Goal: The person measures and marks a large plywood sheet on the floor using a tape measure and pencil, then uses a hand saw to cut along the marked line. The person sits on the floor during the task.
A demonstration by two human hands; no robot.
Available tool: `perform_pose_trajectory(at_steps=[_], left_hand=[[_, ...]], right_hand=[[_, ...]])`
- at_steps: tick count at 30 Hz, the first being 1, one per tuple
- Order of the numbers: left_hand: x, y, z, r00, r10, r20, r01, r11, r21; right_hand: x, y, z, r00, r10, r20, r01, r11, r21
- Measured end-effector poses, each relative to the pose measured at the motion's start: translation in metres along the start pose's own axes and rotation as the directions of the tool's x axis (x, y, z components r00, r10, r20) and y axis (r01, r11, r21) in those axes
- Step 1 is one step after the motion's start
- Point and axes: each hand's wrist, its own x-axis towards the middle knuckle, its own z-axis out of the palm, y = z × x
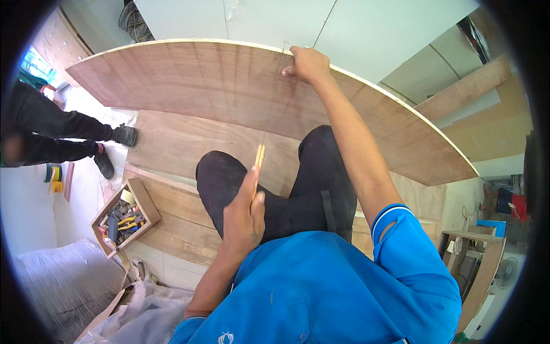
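Observation:
A large plywood panel (pixel 195 80) stands on its long edge in front of my knees, bowed by the lens. My right hand (pixel 310 64) grips its top edge right of the middle, fingers over the edge and thumb against the near face. A thin dark line runs across the panel close to that thumb. Above my lap, my left hand (pixel 243 217) is closed around a slim yellow stick (pixel 259 156), which points up toward the panel. The stick shows a lengthwise seam; its exact kind is unclear, and its lower part is hidden in the hand.
Plywood sheets (pixel 172 135) lie beneath the panel and my legs. To the left sits an open wooden box (pixel 150 200) of hand tools, with a plastic-wrapped bundle (pixel 69 284) nearer. Another person's legs (pixel 63 129) stand at far left. A wooden cabinet frame (pixel 481 269) is at right.

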Motion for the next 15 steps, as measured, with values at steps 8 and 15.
perform_pose_trajectory(at_steps=[8,15], left_hand=[[0.164,-0.046,0.063,0.99,0.108,-0.096,-0.111,0.994,-0.026],[-0.01,-0.014,-0.007,0.99,-0.119,0.075,0.116,0.992,0.048]], right_hand=[[0.004,-0.007,-0.004,0.999,-0.039,-0.027,0.04,0.999,0.02],[0.009,-0.002,-0.003,1.0,-0.029,0.006,0.029,0.998,0.052]])
